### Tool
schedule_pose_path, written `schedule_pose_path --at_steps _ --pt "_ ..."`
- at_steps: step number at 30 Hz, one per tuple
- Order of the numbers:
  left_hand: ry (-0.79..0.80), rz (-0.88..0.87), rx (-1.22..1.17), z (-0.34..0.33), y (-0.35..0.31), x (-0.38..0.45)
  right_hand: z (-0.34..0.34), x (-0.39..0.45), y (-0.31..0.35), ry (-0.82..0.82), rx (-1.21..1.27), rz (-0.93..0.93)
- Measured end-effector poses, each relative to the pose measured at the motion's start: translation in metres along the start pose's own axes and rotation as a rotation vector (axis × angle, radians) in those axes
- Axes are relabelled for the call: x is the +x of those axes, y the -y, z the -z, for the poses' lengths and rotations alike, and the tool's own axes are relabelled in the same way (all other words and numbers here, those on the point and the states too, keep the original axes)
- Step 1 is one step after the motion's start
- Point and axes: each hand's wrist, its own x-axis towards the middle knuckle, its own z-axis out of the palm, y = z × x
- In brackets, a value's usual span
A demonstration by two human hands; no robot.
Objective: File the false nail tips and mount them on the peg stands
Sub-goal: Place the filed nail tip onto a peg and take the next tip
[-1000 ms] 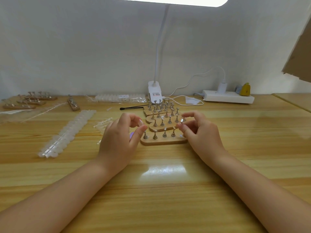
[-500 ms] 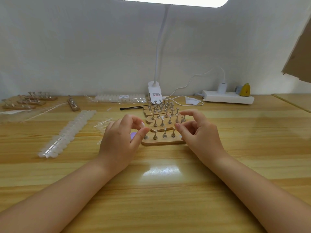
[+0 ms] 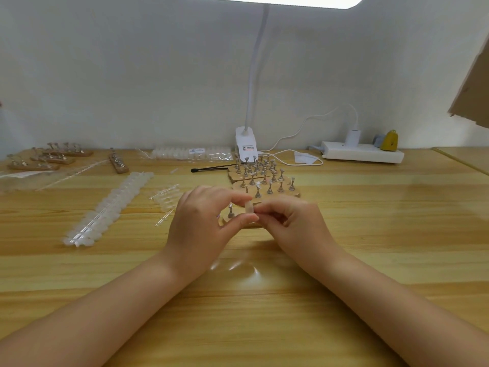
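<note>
A clear nail tip (image 3: 248, 207) is pinched between thumb and forefinger of the left hand (image 3: 201, 229); the right hand (image 3: 293, 223), fingers curled, touches its edge, just above the nearest peg stand (image 3: 239, 219) on the counter (image 3: 370, 234).

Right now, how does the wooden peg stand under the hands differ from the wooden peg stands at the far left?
The near wooden peg stand lies in front of the person, half hidden by both hands; the far-left wooden peg stands lie untouched by the wall. Both are wooden with metal pegs.
</note>
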Motion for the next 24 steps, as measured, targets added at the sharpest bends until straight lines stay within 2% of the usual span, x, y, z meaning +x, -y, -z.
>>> schedule_pose_path --at_steps 10,24 --pt "0.047 0.006 0.011 0.0011 0.0001 0.0001 -0.0026 -0.0002 -0.001 -0.017 0.012 0.022" --pt "0.053 0.105 -0.106 0.0021 -0.0029 0.0004 -0.001 0.0005 0.0022 -0.002 -0.01 0.046"
